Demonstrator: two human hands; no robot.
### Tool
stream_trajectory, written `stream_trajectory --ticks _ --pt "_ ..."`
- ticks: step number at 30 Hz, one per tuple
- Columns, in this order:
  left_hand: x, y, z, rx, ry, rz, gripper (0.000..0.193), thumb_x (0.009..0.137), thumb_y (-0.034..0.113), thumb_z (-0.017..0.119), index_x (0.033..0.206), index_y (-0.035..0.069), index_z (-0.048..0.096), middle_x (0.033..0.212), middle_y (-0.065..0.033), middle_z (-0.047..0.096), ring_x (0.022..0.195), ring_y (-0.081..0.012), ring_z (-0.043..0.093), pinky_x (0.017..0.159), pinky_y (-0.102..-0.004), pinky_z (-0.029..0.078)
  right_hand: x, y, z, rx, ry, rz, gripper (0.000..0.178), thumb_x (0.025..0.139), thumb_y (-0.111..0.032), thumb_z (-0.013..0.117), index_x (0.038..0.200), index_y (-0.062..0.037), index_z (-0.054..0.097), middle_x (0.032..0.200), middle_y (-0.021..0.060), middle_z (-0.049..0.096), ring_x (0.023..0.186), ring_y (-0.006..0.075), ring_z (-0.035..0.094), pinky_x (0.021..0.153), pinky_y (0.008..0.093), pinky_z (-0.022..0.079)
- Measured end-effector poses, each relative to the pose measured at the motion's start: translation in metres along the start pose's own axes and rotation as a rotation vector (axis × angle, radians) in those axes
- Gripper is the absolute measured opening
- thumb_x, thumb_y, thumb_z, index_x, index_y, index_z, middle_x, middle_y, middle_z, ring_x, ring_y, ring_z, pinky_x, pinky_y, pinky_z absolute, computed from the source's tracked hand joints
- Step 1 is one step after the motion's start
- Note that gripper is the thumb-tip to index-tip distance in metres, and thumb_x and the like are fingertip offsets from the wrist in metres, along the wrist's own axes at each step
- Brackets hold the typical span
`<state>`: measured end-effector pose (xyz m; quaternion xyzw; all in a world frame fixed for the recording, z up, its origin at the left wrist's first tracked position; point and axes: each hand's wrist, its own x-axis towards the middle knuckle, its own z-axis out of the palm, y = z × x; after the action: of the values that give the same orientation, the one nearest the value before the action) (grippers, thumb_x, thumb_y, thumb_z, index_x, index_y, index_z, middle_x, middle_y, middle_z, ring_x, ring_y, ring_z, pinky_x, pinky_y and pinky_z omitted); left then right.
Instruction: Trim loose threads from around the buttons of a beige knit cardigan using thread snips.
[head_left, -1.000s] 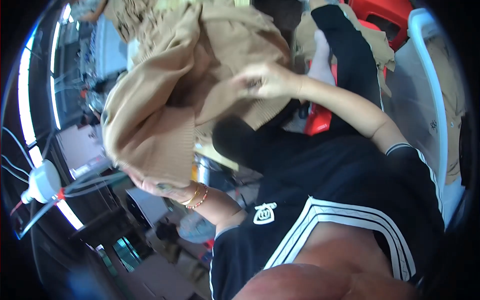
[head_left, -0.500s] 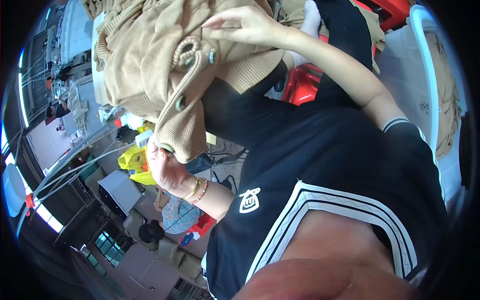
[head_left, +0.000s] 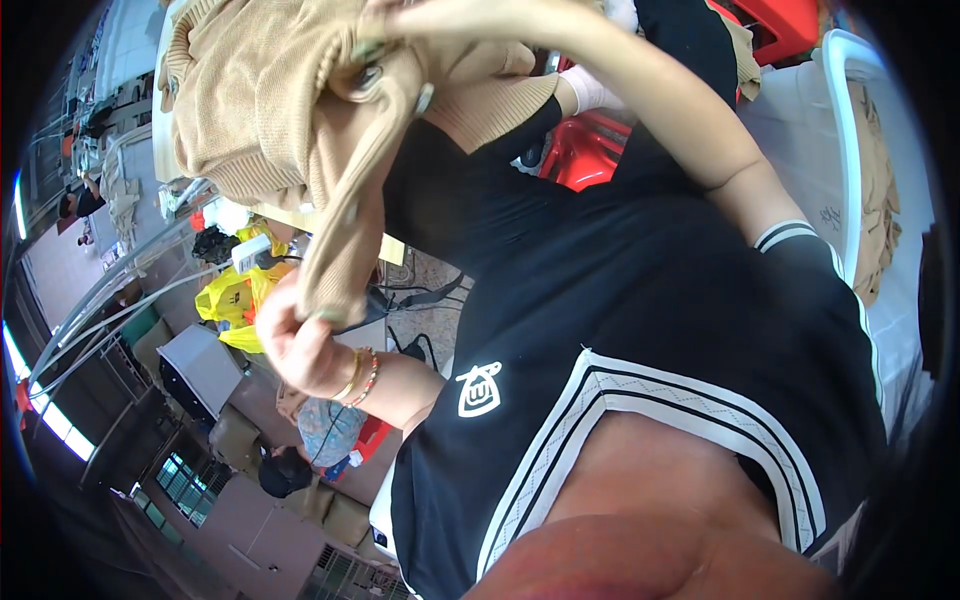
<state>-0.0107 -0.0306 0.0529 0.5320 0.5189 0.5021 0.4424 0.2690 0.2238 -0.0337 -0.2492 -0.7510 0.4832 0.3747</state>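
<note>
A tan knitted cardigan (head_left: pixel 250 110) with green buttons and ribbed edges lies bunched in front of me, partly over my lap. My left hand (head_left: pixel 298 345) is closed on the lower end of its button band, beside a green button. From there the band (head_left: pixel 350 200) stretches up and away, smeared by motion. My right hand (head_left: pixel 405 18) is at the upper edge of the view, against the cardigan near the top of the band. Its fingers are blurred and partly out of view, so their grip does not show.
Right of me stands a light bin with a pale blue rim (head_left: pixel 845 150), holding tan knitwear (head_left: pixel 878 190). A red stool (head_left: pixel 585 150) shows beyond my lap. At left are yellow plastic bags (head_left: pixel 228 295), a white box (head_left: pixel 200 365) and another person (head_left: pixel 330 430).
My right hand has moved left and up, onto the upper button band. My left hand has shifted left and slightly down, still holding the lower end. The band looks straighter and narrower; the view has shifted.
</note>
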Motion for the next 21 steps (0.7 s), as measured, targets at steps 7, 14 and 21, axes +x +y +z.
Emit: stream_trajectory --ticks 7,14,21 --pt "-0.020 0.011 -0.038 0.136 0.672 0.323 0.058 0.082 0.062 0.053 0.078 0.005 0.046 0.073 -0.0089 0.055 0.070 -0.0221 0.062 0.063 -0.0363 0.051 -0.039 -0.040 -0.082 0.514 0.270 0.002 0.030 0.094 -0.027 0.067 0.109 -0.0018 0.074 0.077 -0.0013 0.067 0.049 0.0004 0.034 0.044 0.0184 0.024" --pt "-0.022 -0.093 -0.131 -0.186 0.589 -0.235 0.028 0.084 0.015 0.063 0.106 -0.002 0.064 0.108 -0.0091 0.065 0.103 -0.0215 0.060 0.096 -0.0363 0.046 -0.053 0.008 -0.025 0.580 0.078 0.608 0.030 0.095 -0.035 0.067 0.080 -0.0097 0.068 0.061 -0.0060 0.046 0.048 0.0037 0.032 0.044 0.0240 0.022" --pt "0.042 -0.076 -0.045 0.620 0.507 -0.109 0.024 0.093 0.012 0.069 0.113 -0.001 0.064 0.105 -0.0066 0.064 0.092 -0.0128 0.058 0.086 -0.0264 0.047 -0.064 0.019 0.008 0.676 0.198 0.481 0.030 0.097 -0.035 0.064 0.084 -0.0078 0.069 0.062 -0.0065 0.050 0.052 0.0040 0.039 0.046 0.0234 0.029"
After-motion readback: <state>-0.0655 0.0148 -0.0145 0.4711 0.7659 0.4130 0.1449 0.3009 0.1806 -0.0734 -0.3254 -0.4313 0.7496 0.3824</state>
